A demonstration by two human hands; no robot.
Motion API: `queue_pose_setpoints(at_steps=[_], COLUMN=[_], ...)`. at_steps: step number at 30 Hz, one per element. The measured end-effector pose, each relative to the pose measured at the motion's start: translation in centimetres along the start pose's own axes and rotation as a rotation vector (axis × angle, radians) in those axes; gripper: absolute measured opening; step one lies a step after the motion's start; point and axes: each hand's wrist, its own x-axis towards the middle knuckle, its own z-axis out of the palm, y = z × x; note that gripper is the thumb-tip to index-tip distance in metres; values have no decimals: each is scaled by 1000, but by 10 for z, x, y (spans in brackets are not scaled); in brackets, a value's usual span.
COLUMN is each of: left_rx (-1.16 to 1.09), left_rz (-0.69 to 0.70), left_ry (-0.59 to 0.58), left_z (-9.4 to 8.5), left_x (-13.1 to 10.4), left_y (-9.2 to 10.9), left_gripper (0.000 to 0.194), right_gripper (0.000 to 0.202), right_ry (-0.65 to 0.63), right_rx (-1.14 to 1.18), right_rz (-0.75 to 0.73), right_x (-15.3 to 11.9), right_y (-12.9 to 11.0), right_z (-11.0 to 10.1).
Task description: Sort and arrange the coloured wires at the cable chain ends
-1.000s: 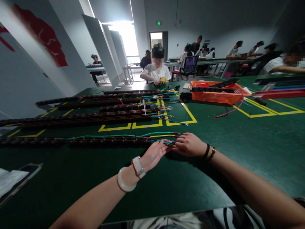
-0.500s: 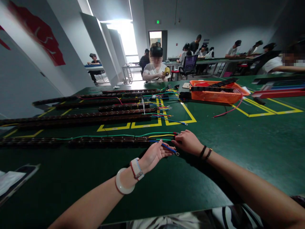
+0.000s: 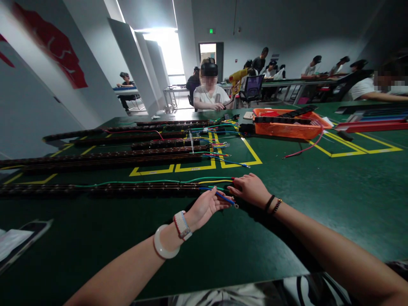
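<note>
My left hand [image 3: 208, 205], palm up, holds a blue wire [image 3: 227, 198] between thumb and fingers; a ring terminal [image 3: 236, 206] tips its free end. Close on the right, my right hand [image 3: 251, 189] is closed over the ends of a green wire [image 3: 153, 182] and a yellow wire [image 3: 215, 181]; its fingertips are partly hidden. A second, shorter green wire runs in between the hands. These wires come out of a long black cable chain [image 3: 143, 190] that lies across the green table to the left.
More cable chains [image 3: 105, 158] with coloured wire ends lie farther back, over yellow tape outlines [image 3: 153, 172]. An orange basket [image 3: 287, 130] holds black chain pieces, with a pink wire [image 3: 304, 149] hanging out. Opposite sits a co-worker [image 3: 208, 93] with a yellow heat gun [image 3: 237, 76].
My hands have barely moved and keep their hold on the wires. Across the table, the co-worker has raised the yellow heat gun and moved it to the right.
</note>
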Motion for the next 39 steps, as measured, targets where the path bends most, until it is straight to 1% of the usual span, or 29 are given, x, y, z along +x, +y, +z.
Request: queue_pose_setpoints(at_steps=[2, 5, 8, 10, 15, 19, 24, 26, 29, 31, 32, 34, 39], left_rx=[-1, -7, -25, -24, -60, -49, -29, 60, 352, 544, 605, 642, 550], left_rz=[-2, 9, 23, 13, 29, 45, 40, 0, -85, -120, -128, -124, -95], left_ry=[-1, 9, 51, 65, 23, 16, 2, -27, -98, -148, -165, -173, -163], left_z=[0, -1, -1, -1, 0, 0, -1, -1, 4, 8, 10, 12, 12], left_x=[0, 1, 2, 2, 3, 2, 3, 2, -1, -4, -5, -7, -8], left_y=[0, -1, -2, -3, -3, -3, -2, -2, -4, -6, -6, -6, -3], left_gripper=[31, 28, 26, 27, 29, 28, 31, 36, 51, 55, 54, 51, 47], right_gripper=[42, 45, 46, 44, 38, 38, 43, 44, 45, 46, 47, 47, 42], right_ry=[28, 62, 70, 79, 86, 70, 17, 1, -9, -17, -23, -48, -136], right_rx=[71, 168, 182, 169, 104, 89, 24, 8, -10, -8, -7, -16, -24], right_rz=[-32, -157, -244, -232, -173, -143, -89, -59, -28, -30, -34, -38, 6], right_x=[-1, -4, -11, -15, -18, -16, -14, -13, -12, -11, -11, -11, -10], right_y=[0, -4, -12, -18, -28, -27, -24, -23, -22, -21, -21, -22, -25], right_z=[-5, -13, -18, -18, -13, -12, -14, -15, -16, -16, -16, -15, -12])
